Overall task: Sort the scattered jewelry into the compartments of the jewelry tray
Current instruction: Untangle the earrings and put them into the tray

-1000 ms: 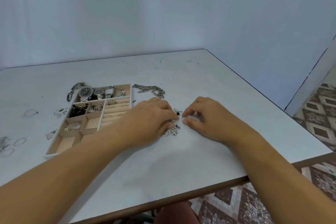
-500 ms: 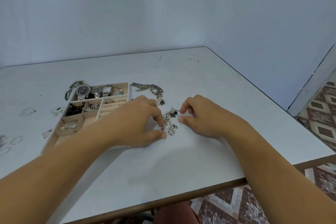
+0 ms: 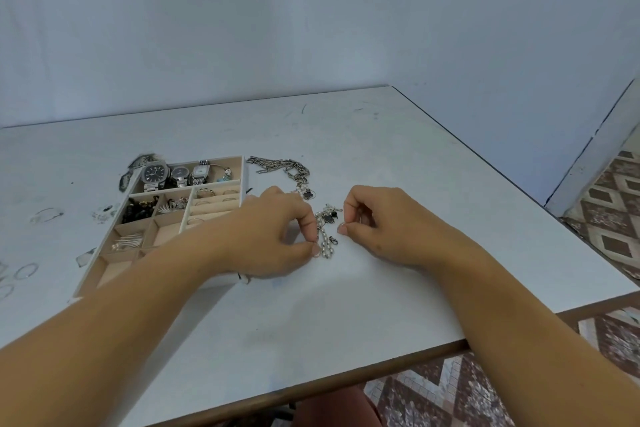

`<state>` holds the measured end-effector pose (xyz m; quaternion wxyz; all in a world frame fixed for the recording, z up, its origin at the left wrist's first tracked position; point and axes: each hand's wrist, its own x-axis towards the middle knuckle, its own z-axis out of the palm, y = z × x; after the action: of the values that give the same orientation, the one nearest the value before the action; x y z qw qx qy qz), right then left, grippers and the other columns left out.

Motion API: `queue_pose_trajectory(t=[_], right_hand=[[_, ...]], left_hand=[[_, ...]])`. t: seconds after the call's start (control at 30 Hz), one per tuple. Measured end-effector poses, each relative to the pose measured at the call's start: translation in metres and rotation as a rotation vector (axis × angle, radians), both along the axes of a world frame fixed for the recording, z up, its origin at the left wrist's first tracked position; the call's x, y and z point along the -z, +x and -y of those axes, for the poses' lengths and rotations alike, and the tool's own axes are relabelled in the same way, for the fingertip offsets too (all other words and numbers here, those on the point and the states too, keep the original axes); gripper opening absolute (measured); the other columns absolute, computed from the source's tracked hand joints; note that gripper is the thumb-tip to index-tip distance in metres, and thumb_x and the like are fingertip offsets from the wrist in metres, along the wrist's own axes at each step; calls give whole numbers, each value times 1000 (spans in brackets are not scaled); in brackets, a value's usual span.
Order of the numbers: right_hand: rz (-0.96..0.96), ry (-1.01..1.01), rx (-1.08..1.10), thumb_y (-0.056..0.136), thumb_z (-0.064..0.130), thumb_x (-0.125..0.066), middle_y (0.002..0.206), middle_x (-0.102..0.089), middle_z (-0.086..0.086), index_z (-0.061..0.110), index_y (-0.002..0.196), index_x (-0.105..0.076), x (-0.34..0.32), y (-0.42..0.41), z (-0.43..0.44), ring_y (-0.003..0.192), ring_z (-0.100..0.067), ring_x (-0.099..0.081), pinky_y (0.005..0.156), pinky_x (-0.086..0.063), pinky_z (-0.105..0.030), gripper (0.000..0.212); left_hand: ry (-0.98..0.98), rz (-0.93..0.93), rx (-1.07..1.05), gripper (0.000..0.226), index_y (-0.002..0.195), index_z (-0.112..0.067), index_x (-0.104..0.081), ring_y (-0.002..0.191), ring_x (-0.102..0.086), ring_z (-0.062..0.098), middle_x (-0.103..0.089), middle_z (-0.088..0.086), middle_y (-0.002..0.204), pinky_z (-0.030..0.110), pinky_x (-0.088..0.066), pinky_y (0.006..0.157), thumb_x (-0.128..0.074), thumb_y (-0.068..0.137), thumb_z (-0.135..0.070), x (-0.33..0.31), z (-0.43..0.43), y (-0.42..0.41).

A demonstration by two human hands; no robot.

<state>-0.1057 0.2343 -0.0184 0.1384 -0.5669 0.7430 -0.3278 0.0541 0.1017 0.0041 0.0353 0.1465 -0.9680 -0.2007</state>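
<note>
A beige jewelry tray (image 3: 245, 180) with a white rim lies left of centre on the white table. It holds three watches (image 3: 178, 174) in its far row, rings in the padded slots and dark pieces in the small compartments. A small jewelry tangle (image 3: 327, 230) of pearl strand, black charms and clasps lies on the table just right of the tray. My left hand (image 3: 273, 236) pinches its pearl strand between thumb and forefinger. At the tangle's right edge, my right hand (image 3: 381, 225) has thumb and forefinger curled in a pinch. A silver chain (image 3: 284, 166) lies behind the hands.
Thin bangles (image 3: 26, 270) and another ring-shaped piece (image 3: 46, 215) lie scattered at the far left, and small bits (image 3: 104, 213) lie beside the tray. A dark item (image 3: 138, 163) pokes out behind the tray. The table's front edge and right edge are near my forearms.
My left hand has pulled back off the tangle, from covering it to pinching its left side. The pearl strand and charms now show between both hands. The right hand stayed put.
</note>
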Motion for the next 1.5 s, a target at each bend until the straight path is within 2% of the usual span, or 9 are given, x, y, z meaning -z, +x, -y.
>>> queue_pose_trajectory(t=[0.13, 0.27, 0.43, 0.53, 0.73, 0.9, 1.03, 1.33, 1.5], right_hand=[[2, -63, 16, 82, 23, -68, 62, -51, 13, 27, 78, -56, 0, 1, -2, 56, -1, -47, 54, -38, -10, 13], [13, -137, -3, 82, 24, -69, 70, -60, 14, 29, 82, -60, -2, 9, -1, 64, -3, -52, 57, -43, -12, 10], [-111, -145, -85, 84, 22, -66, 76, -65, 13, 25, 84, -63, -12, 21, 11, 76, -6, -59, 61, -44, -14, 5], [-210, -127, -143, 85, 21, -65, 78, -64, 12, 22, 85, -63, -22, 32, 23, 76, -7, -58, 68, -48, -22, 2], [-262, -129, -207, 87, 20, -63, 81, -63, 12, 22, 87, -64, -40, 60, 60, 75, -5, -59, 67, -45, -15, 2], [-299, -124, -242, 87, 19, -62, 84, -65, 13, 23, 89, -64, -41, 77, 97, 74, 0, -56, 67, -43, -11, 4], [-265, -173, -216, 85, 19, -64, 80, -64, 14, 23, 86, -64, -27, 83, 106, 75, 0, -56, 73, -48, -22, 4], [-270, -236, -236, 85, 20, -67, 77, -61, 15, 21, 86, -64, -15, 83, 100, 74, -5, -55, 73, -47, -25, 3], [-249, -238, -237, 85, 20, -66, 77, -60, 17, 22, 86, -64, -15, 81, 100, 75, -5, -56, 72, -47, -24, 3]], left_hand=[[11, -91, -23, 8, 77, -31, -62, 80, -56, -2, -63, -15, 77, 11, -38, 66, -69, 80, -34, -5, 2, 3], [-29, -201, -46, 2, 85, -28, -66, 68, -51, -18, -63, -17, 78, 4, -37, 66, -68, 84, -27, -11, 4, 11], [-80, -288, -134, 11, 88, -34, -64, 90, -52, -8, -63, -21, 82, 3, -37, 72, -65, 86, -24, -15, 25, 37], [-94, -333, -198, 15, 89, -32, -65, 90, -53, -11, -63, -22, 84, 1, -35, 71, -66, 85, -17, -18, 40, 62], [-96, -377, -298, 11, 91, -31, -68, 74, -51, -19, -61, -24, 86, 2, -35, 64, -67, 85, -22, -17, 66, 100], [-125, -411, -316, 13, 91, -30, -70, 92, -55, -9, -62, -27, 88, 4, -39, 74, -70, 83, -20, -4, 82, 114], [-144, -432, -269, 15, 88, -32, -68, 87, -57, -4, -61, -23, 85, 10, -41, 74, -70, 81, -19, 6, 84, 118], [-227, -387, -98, 10, 83, -23, -71, 75, -53, 9, -65, -12, 72, 9, -38, 71, -65, 77, -28, 8, 86, 104], [-207, -331, -44, 14, 83, -25, -74, 72, -45, -3, -60, -19, 74, 2, -33, 71, -62, 77, -29, 6, 87, 102]])
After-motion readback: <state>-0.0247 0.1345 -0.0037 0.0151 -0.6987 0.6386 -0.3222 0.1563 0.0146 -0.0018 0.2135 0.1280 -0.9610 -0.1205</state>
